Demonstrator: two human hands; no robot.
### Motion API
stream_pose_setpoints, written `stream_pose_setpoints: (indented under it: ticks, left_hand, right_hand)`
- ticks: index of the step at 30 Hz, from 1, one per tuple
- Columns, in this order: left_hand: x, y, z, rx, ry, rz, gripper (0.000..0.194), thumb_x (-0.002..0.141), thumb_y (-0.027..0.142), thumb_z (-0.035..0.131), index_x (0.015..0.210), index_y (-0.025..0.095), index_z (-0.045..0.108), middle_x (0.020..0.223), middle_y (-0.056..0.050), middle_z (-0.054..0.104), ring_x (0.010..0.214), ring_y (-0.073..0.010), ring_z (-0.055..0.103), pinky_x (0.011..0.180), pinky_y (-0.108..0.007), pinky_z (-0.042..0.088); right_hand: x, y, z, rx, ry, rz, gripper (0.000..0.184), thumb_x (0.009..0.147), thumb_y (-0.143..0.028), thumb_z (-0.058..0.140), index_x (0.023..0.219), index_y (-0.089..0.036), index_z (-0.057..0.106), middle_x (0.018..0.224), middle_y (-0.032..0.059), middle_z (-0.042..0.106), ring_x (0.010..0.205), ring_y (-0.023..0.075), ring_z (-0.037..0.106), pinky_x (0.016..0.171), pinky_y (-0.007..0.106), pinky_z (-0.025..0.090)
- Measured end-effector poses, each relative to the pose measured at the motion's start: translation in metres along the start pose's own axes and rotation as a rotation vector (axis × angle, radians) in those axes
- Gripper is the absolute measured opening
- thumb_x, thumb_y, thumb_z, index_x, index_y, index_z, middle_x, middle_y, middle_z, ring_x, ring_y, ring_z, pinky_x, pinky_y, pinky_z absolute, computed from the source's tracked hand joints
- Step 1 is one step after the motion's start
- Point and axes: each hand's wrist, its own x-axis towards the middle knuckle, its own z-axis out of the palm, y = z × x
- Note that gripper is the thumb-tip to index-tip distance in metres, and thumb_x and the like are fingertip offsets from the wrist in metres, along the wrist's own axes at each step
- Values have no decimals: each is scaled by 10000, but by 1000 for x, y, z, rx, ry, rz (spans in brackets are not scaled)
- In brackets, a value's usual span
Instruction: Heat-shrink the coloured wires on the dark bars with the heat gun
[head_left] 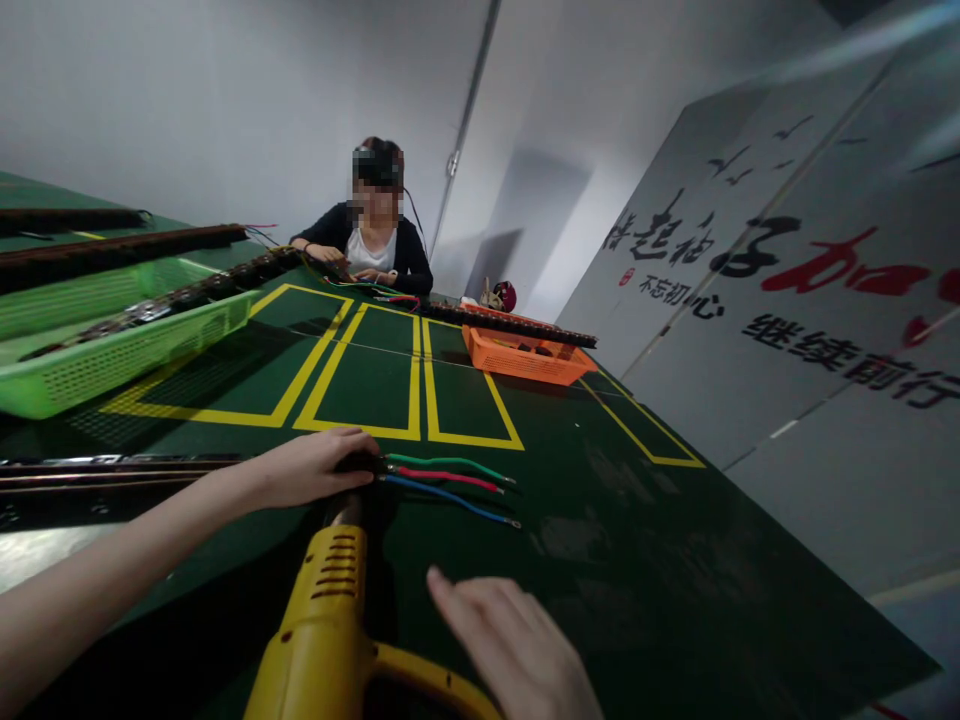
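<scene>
My left hand [330, 465] reaches in from the left, its fingers wrapped over the right end of a long dark bar [112, 485] with thin strips along it. Out of that end run a green wire [450, 463], a red wire [450, 479] and a blue wire [450, 500], each with a small metal tip. Just below this hand is the nozzle of a yellow heat gun [322, 610], which points away from me. To the right of the heat gun's handle, my right hand [517, 640] has its fingers stretched out and holds nothing.
A light green basket [150, 355] with a dark bar across it stands at the left. Farther back, an orange basket [517, 362] also has a bar over it. Across the green table [637, 560], marked with yellow lines, a person [375, 245] handles wires.
</scene>
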Motion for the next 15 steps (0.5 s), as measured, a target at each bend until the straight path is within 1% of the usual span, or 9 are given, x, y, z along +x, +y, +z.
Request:
stream_pose_setpoints:
  ticks: [1,2,3,5,7,9,11,13,15]
  left_hand:
    - [0,-2,3,10,17,-3,387,837,464,441,1126,229,545,1113,-38,539,1008,-153,513,880,-229,394]
    - [1,-4,6,21,33,-7,392,842,478,430,1128,234,542,1122,-38,528,1020,-155,505,886,-231,391]
    - [2,-5,9,28,44,-12,401,846,494,417,1130,239,540,1129,-39,520,1027,-156,500,890,-233,388]
    - [4,-7,12,24,51,-18,419,851,522,396,1133,247,539,1139,-38,508,1035,-154,497,894,-231,386]
    - [4,-6,13,9,46,-30,424,849,536,393,1132,257,540,1141,-32,506,1036,-150,501,891,-223,389]
    - [4,-4,11,-2,44,-55,418,848,536,393,1132,266,540,1146,-27,505,1039,-151,503,888,-223,393]
    - [3,-1,10,-8,38,-75,405,849,526,397,1127,268,540,1150,-28,504,1042,-155,501,890,-229,396]
    - [3,1,9,-16,23,-74,384,852,504,405,1113,258,543,1144,-35,507,1035,-158,500,889,-237,398]
    - [3,3,8,-23,22,-60,360,858,477,406,1090,243,551,1124,-44,512,1022,-162,499,886,-247,399]
  right_hand:
    - [17,9,-20,146,-114,73,571,772,-378,617,1316,-324,452,1051,7,610,934,174,568,761,294,447]
    - [36,20,-36,306,-86,254,509,728,-372,672,1218,-303,553,1076,14,603,988,179,551,850,308,427]
    - [57,34,-46,550,-59,451,457,724,-339,683,1165,-258,598,1078,34,598,1009,179,541,873,301,415]
    - [99,71,-48,724,37,577,513,762,-418,637,1206,-181,541,1018,67,603,933,182,571,733,284,466]
    - [141,117,-33,857,173,714,499,862,-396,523,1287,-156,418,1076,84,575,928,161,573,746,300,483]
    - [178,162,-12,988,251,841,380,917,-364,437,1201,-113,463,1054,95,564,893,147,576,752,316,494]
    - [210,199,7,1079,318,942,354,923,-381,432,1138,-107,496,1003,86,563,850,141,574,720,312,501]
    - [238,226,23,1140,393,1010,349,916,-384,451,1132,-114,500,1004,79,555,834,133,566,704,301,500]
    - [263,243,36,1186,450,1066,353,909,-382,465,1141,-118,498,1023,81,548,841,135,560,706,302,498]
